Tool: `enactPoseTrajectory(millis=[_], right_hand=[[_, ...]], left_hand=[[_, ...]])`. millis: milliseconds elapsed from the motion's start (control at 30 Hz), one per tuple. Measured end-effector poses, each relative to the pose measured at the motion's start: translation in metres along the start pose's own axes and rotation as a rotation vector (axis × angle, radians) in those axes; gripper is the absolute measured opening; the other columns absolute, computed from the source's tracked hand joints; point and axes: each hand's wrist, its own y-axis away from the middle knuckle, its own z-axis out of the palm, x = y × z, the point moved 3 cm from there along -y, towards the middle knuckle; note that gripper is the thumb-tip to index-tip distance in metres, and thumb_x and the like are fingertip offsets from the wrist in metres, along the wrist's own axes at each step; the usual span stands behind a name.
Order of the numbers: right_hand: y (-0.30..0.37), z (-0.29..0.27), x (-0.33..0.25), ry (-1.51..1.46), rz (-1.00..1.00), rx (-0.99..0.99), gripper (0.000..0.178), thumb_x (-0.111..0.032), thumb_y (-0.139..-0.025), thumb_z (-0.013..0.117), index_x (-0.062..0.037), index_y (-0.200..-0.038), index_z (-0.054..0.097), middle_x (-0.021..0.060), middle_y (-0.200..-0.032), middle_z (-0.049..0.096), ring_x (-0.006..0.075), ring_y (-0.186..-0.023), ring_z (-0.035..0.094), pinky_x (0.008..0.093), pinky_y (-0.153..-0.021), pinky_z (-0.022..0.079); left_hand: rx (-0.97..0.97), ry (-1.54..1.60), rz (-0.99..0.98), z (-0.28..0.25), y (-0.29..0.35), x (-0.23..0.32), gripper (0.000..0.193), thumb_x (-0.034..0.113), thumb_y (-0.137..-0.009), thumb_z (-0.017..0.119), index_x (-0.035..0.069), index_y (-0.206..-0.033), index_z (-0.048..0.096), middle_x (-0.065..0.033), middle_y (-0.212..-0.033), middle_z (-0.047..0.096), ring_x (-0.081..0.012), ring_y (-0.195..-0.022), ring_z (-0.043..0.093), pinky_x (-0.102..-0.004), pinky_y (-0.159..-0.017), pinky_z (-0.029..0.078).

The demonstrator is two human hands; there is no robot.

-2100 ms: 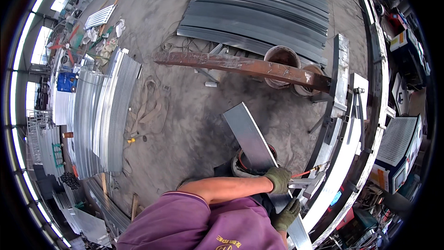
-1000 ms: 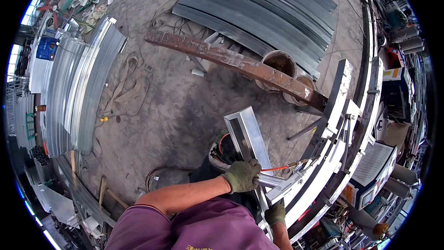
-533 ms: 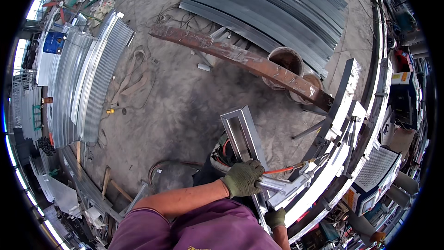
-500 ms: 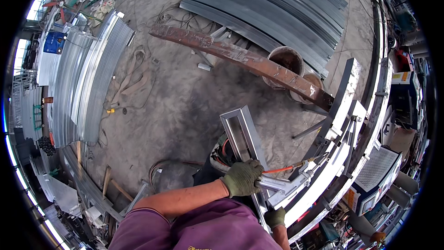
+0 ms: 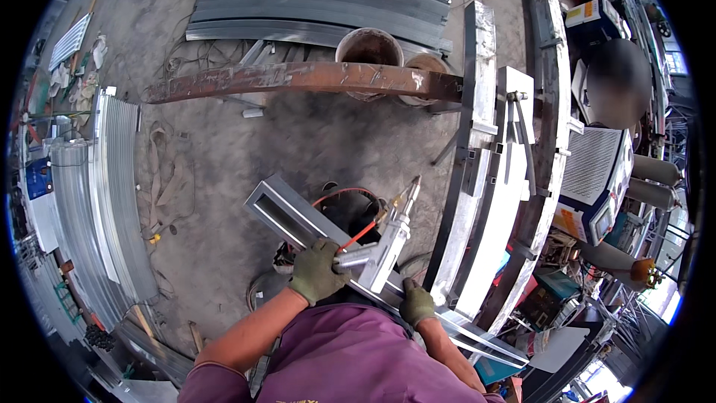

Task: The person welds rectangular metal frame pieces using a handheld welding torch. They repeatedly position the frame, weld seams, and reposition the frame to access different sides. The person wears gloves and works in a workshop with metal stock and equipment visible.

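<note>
bar [image 5: 307,211] lay slanted in front of the person's belly, its long way going from up on the left, ahead, down to the right and back toward the body. left hand [image 5: 319,270] was on its upper part, and right hand [image 5: 416,302] was lower down, at the near edge, so each hand was close to its own end. tool [image 5: 389,246] was between the two hands and a bit ahead, just to the right of the left hand. its long way ran across the bar's, with the thin tip up and to the right, well apart from the bar. the left hand's fingers were curled tight, and they seemed to hold the tool's round handle against the bar; how the fingertips sat under there could not be told. the right hand was bent round the bar's edge and looked to be gripping it, with its fingers partly hidden. the bar was shiny grey metal, long and straight, with a hollow down the middle like a trough and a square end. the tool was pale metal, blocky in the body, with a brassy bit near the tip. a thin, bendy, orange hose [image 5: 361,236] came off it. both hands had fuzzy, dull green gloves. past them, a rough brown beam [image 5: 306,77] lay in front of two round, crusty buckets [image 5: 371,48], and behind those were flat grey sheets [image 5: 321,4] with long ridges. the floor [image 5: 224,142] was dusty, with dark smudges.
</note>
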Motion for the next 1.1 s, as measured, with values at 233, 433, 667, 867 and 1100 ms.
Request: enactPoseTrajectory(millis=[233,433,667,867,1100], right_hand=[[0.006,-0.001,0.004,-0.129,-0.025,0.228,0.05,-0.013,-0.085,0.073,-0.0047,-0.134,0.065,0.0241,-0.131,0.072,0.0473,-0.119,0.069,0.0541,-0.097,0.057],[0.013,-0.042,0.004,-0.404,-0.199,0.268,0.057,-0.016,-0.086,0.078,0.0034,-0.138,0.065,0.0246,-0.124,0.075,0.0428,-0.119,0.072,0.0463,-0.102,0.057],[0.004,-0.11,-0.127,-0.905,-0.579,0.126,0.046,-0.022,-0.107,0.073,0.0014,-0.145,0.064,0.0088,-0.125,0.076,0.0205,-0.109,0.072,0.0381,-0.1,0.057],[-0.002,-0.123,-0.165,-1.089,-0.338,0.001,0.042,-0.017,-0.109,0.071,-0.0002,-0.147,0.063,0.0094,-0.128,0.073,0.0202,-0.115,0.069,0.0364,-0.101,0.056],[-0.01,-0.128,-0.173,-1.006,-0.369,-0.001,0.031,-0.023,-0.106,0.077,-0.0037,-0.13,0.072,0.0072,-0.11,0.077,0.0178,-0.1,0.072,0.034,-0.089,0.059]], left_hand=[[0.046,0.102,0.017,0.004,-0.023,0.011,0.047,0.035,-0.076,0.08,0.001,-0.107,0.069,-0.0173,-0.107,0.071,-0.039,-0.104,0.071,-0.0504,-0.088,0.059],[0.009,0.101,-0.076,0.008,-0.03,0.028,0.049,0.032,-0.076,0.079,0.004,-0.115,0.069,-0.0139,-0.118,0.068,-0.0369,-0.109,0.07,-0.0506,-0.093,0.059],[-0.063,0.265,-0.228,0.014,-0.021,0.042,0.062,0.026,-0.076,0.088,0.003,-0.128,0.063,-0.0182,-0.128,0.065,-0.0396,-0.121,0.066,-0.05,-0.099,0.058],[-0.068,0.472,-0.231,0.015,-0.017,0.028,0.063,0.032,-0.079,0.087,0.001,-0.127,0.063,-0.0217,-0.126,0.065,-0.0415,-0.122,0.064,-0.0499,-0.104,0.055],[-0.194,0.463,-0.27,-0.002,-0.028,0.021,0.064,0.035,-0.08,0.086,0.0,-0.128,0.064,-0.0243,-0.123,0.065,-0.0436,-0.118,0.066,-0.0504,-0.103,0.055]])
